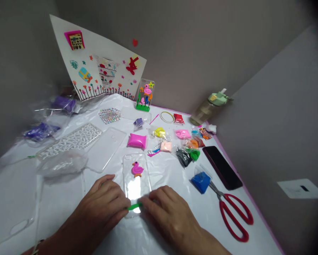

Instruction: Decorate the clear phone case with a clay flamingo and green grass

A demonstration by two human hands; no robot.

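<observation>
A transparent phone case [147, 177] lies in front of me, bearing a pink clay duck [138, 170] with an orange base near its camera hole. Across the lower part of this case runs a thin green clay strip [134, 206]. My left hand [105, 198] has its fingers closed on the strip's left end. At the other end, my right hand [166, 209] holds it with bent fingers, thumb largely hidden. Just beyond the case sits a puffy magenta clay packet [137, 141].
Several clay packets, including a blue one [201, 181], lie to the right near red-handled scissors [234, 216] and a dark phone [222, 167]. More transparent cases [108, 148] are on the left. Behind stand a decorated case [145, 95], a drawing board [95, 67] and a bottle [208, 108].
</observation>
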